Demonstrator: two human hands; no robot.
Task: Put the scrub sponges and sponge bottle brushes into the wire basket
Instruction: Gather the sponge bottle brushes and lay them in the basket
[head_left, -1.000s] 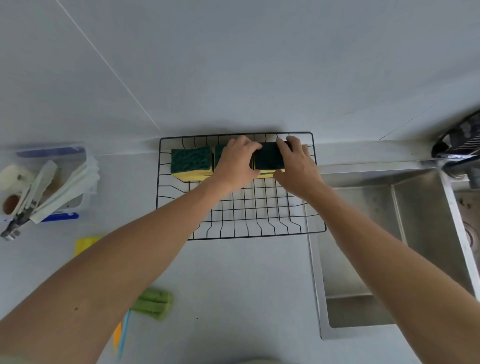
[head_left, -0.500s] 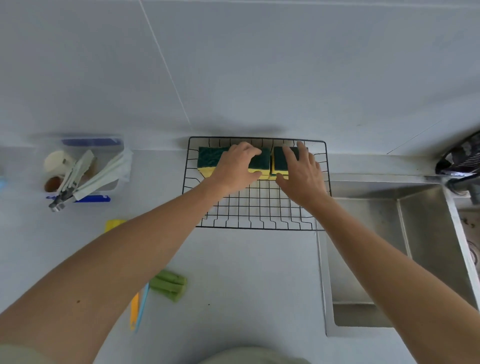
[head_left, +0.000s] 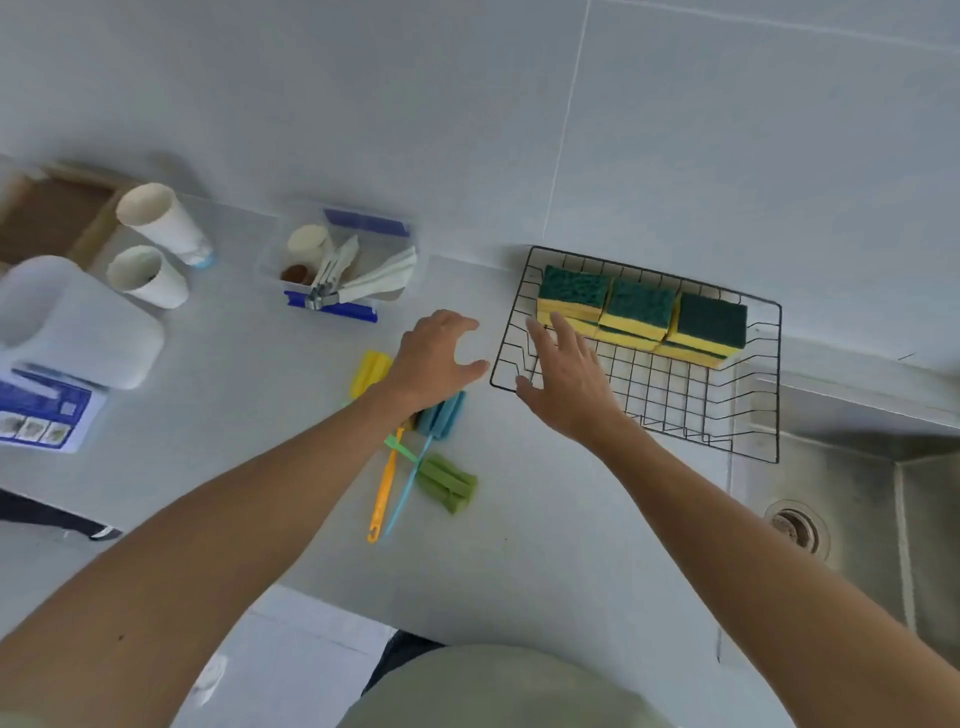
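1. My left hand (head_left: 434, 358) hangs over the desk (head_left: 545, 545), palm down, forearm stretched forward from the lower left. Its fingers (head_left: 457, 325) are spread and slightly curled, thumb held out toward the right, holding nothing.
2. My right hand (head_left: 566, 376) reaches forward over the near left corner of the wire basket (head_left: 769, 384), palm down and flat. Its fingers (head_left: 563, 332) are straight and a little apart, empty, their tips near the leftmost sponge.
3. The sponges (head_left: 641, 317), green on top and yellow below, sit in a row along the far side of the basket, close against one another; each place looks to be a stack of two.
4. The bottle brushes lie on the desk outside the basket, below and beside my left wrist: a yellow brush (head_left: 369, 366), a blue brush (head_left: 441, 415) and a green brush (head_left: 447, 483), with the thin handles (head_left: 387, 483) crossing each other.
5. The basket stands against the wall, just left of the sink (head_left: 852, 499).
6. At the far left a white jug (head_left: 72, 322) carries a blue label (head_left: 44, 415); its writing is too blurred to read. I cannot make out any brand elsewhere.
7. Two paper cups (head_left: 156, 249) and a clear box (head_left: 345, 270) of utensils stand along the back of the desk.
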